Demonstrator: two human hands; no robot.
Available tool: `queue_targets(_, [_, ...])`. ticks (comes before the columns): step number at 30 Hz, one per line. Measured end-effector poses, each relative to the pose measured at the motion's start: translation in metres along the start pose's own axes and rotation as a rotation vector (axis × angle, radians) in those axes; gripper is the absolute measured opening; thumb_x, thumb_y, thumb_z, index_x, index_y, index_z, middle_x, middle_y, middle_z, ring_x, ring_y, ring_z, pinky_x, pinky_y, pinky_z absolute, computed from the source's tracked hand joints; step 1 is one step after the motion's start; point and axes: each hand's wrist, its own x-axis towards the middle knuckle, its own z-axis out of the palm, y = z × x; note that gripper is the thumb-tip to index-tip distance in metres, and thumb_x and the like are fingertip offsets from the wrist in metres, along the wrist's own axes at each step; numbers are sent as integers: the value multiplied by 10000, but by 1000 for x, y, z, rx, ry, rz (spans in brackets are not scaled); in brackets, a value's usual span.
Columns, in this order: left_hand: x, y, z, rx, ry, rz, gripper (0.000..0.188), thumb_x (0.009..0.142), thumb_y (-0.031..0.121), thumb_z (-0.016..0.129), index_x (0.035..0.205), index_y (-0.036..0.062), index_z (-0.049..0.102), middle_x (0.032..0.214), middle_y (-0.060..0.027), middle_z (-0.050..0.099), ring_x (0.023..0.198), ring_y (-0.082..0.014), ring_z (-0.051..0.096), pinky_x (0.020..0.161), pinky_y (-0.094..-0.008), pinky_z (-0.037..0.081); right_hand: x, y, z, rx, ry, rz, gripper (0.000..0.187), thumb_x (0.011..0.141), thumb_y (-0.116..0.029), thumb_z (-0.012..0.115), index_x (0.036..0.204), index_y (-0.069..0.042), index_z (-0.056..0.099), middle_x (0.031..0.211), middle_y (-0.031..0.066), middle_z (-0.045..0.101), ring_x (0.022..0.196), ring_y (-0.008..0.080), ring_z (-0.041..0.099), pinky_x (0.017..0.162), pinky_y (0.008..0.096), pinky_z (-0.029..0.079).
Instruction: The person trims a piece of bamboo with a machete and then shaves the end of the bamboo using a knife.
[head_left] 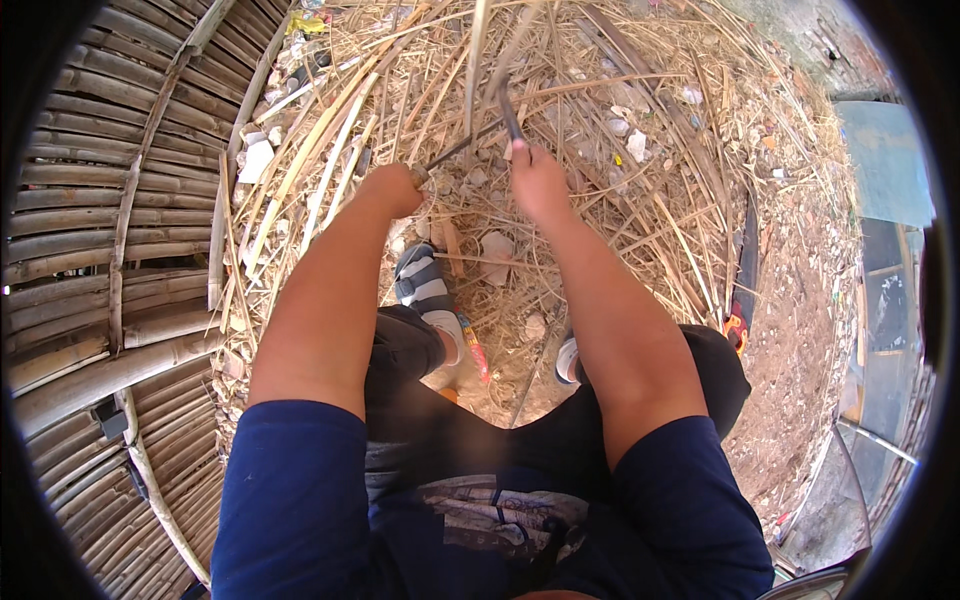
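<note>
My left hand (393, 191) is closed round the light handle of a tool with a long, thin, dark metal blade (455, 152). That blade slants up to the right, its far end close to a dark curved strip (510, 112). Closed on the lower end of this strip is my right hand (541, 184), with the thumb on top; whether it is metal or wood I cannot tell. Above the strip's upper end a blurred pale length (519, 45) runs on upward; whether the two join is unclear. A split bamboo piece (476, 65) stands beyond the blade.
Bamboo strips and shavings (640, 120) litter the ground, with pale stones (497, 250) among them. A slatted bamboo wall (90, 215) rises on the left. A red-and-yellow handle (737, 328) lies by my right knee. Bluish panels (885, 165) stand at far right.
</note>
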Motion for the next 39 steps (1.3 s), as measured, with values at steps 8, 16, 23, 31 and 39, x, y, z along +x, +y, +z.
queue_targets(8, [6, 1, -9, -19, -30, -33, 474, 894, 477, 614, 1194, 111, 636, 1018, -214, 667, 1024, -391, 640, 888, -474, 507, -6, -20, -9, 97, 157, -57, 471, 1027, -413, 410, 1038, 19, 599, 848, 273, 658, 857, 472, 636, 776, 544, 474])
queue_targets(16, [18, -8, 23, -45, 36, 0, 431, 900, 452, 603, 1153, 106, 643, 988, -217, 667, 984, -393, 654, 852, -490, 519, -5, 4, 17, -95, -125, 47, 464, 1028, -398, 405, 1056, 20, 607, 945, 298, 662, 941, 463, 636, 852, 532, 474])
queue_targets(23, [14, -8, 20, -50, 6, -24, 438, 882, 450, 626, 1118, 81, 639, 960, -217, 670, 946, -411, 656, 826, -483, 530, -2, -46, -10, 171, 123, -11, 459, 1031, -383, 409, 1003, 29, 610, 859, 277, 655, 889, 460, 634, 811, 546, 460])
queue_targets(31, [23, -17, 40, 29, 49, 51, 452, 882, 443, 642, 1197, 120, 616, 917, -211, 671, 927, -395, 667, 809, -484, 535, -15, 22, 33, -130, -190, 30, 487, 1035, -410, 398, 1025, 35, 596, 941, 288, 664, 927, 472, 634, 833, 528, 478])
queue_targets(39, [13, -7, 28, -26, 31, 6, 454, 870, 465, 650, 1152, 109, 650, 863, -199, 683, 860, -375, 689, 787, -466, 548, 0, 7, 26, -22, -121, 84, 508, 1038, -416, 371, 1037, 36, 602, 976, 301, 657, 984, 481, 618, 887, 528, 466])
